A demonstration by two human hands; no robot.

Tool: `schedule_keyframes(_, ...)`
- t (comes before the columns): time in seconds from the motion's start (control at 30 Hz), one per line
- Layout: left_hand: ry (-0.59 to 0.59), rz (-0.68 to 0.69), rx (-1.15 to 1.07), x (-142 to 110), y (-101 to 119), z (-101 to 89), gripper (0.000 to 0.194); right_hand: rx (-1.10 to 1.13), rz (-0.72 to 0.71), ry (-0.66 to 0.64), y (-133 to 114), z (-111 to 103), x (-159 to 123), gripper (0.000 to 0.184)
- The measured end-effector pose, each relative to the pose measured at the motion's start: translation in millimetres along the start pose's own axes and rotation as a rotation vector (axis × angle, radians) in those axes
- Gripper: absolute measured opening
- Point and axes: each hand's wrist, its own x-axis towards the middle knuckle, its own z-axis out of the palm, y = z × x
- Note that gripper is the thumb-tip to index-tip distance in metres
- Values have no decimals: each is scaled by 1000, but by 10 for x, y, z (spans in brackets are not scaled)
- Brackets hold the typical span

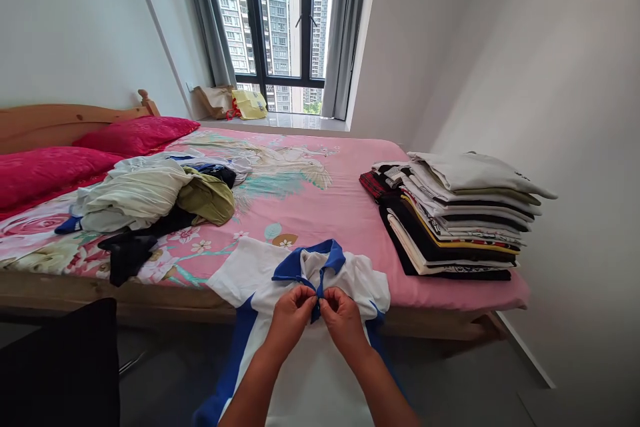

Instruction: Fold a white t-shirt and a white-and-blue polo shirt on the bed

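Note:
A white polo shirt (310,373) with a blue collar and blue side panels lies front up over the bed's near edge, its lower part hanging toward me. My left hand (293,317) pinches the blue button placket just below the collar. Close against it, my right hand (343,320) pinches the other side of the same placket. The fingertips of both hands nearly meet there, and any button between them is too small to make out. The short sleeves spread out to both sides on the bed.
A tall stack of folded clothes (460,220) stands on the bed at the right. Loose crumpled clothes (150,197) lie at the left, before red pillows (137,135). A black chair back (63,363) is at lower left. Bags (250,105) sit on the windowsill.

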Motion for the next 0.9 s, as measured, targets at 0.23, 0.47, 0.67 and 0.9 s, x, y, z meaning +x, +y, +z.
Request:
schedule_keyframes(0.23,-82,-9,6,-79,108,50,22,269,105,-42,-10,-84,-107,28)
schedule_keyframes(0.47,-97,60,140,-98,141,38,19,429,249,-27,3,-107,-122,37)
schedule_keyframes(0.67,-154,44,122,-74,75,-10,13,479,312,-49,156,-74,-88,38)
schedule_keyframes(0.9,-241,-3,-56,-83,-20,-10,12,245,171,-59,242,-65,-76,22)
